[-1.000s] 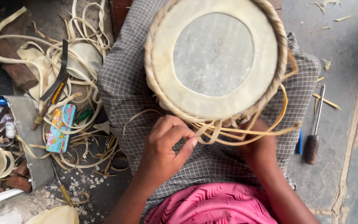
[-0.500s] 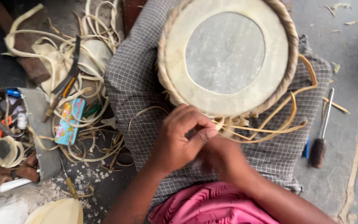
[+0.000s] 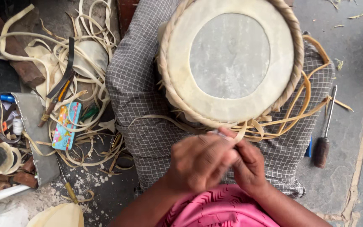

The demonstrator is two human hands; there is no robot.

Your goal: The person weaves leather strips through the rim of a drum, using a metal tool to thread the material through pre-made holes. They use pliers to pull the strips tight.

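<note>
1. The drum (image 3: 230, 59) rests face-up on the checked cloth (image 3: 143, 96) over the person's lap, its skin head ringed by a braided rim.
2. The left hand (image 3: 200, 162) and right hand (image 3: 248, 166) are pressed together just below the drum, both pinched on a pale strap (image 3: 241, 133) that runs up to the rim.
3. Loose straps (image 3: 299, 105) trail to the drum's right.
4. An awl (image 3: 324, 136) lies on the floor at right; a tool tray (image 3: 34, 126) and a heap of offcuts (image 3: 59, 54) lie at left.
</note>
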